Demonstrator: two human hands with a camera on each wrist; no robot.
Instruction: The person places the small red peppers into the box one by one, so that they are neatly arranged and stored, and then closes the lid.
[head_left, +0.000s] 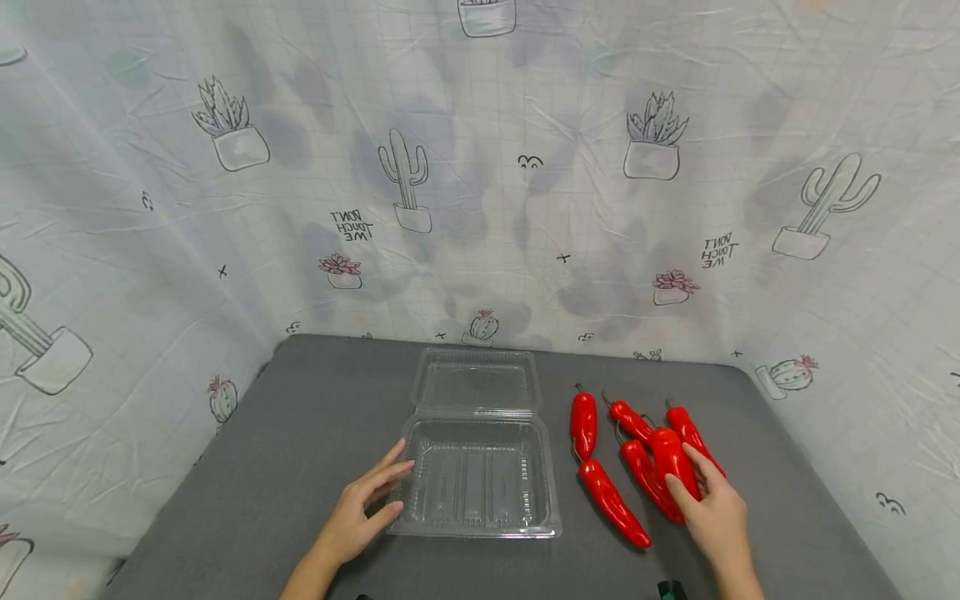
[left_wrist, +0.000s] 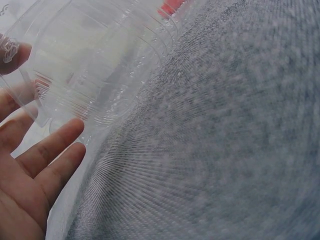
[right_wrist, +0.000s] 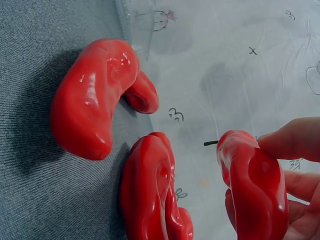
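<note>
The likeliest trouble, I judge, is a slip: the held pepper (head_left: 672,462) has a glossy, curved skin, and the right grip (head_left: 718,508) has it only between thumb and fingertips, so its weight could twist it out. It is over the right half of the counter (head_left: 322,400), seemingly raised, though I cannot tell how far. It crowds the middle peppers (head_left: 648,483) in the head view; if it brushes them, they could roll. The right pepper (head_left: 692,433), nearest the counter's right edge, could be nudged that way by the knuckles. The clear box (head_left: 480,532), near the counter's middle, looks light; a knock or a hard push from the left could skid it into the left peppers (head_left: 615,504). Its lid (head_left: 477,383), laid back toward the counter's back edge, could swing over if the hinge is tugged.

The right forearm reaches in from the counter's near side, thumb on the pepper's left flank, fingers on its right. The left grip (head_left: 360,508) is spread rather than clenched, its fingers straight at the box's left rim, thumb beside the near left corner; the fingertips seem to touch the plastic lightly.
</note>
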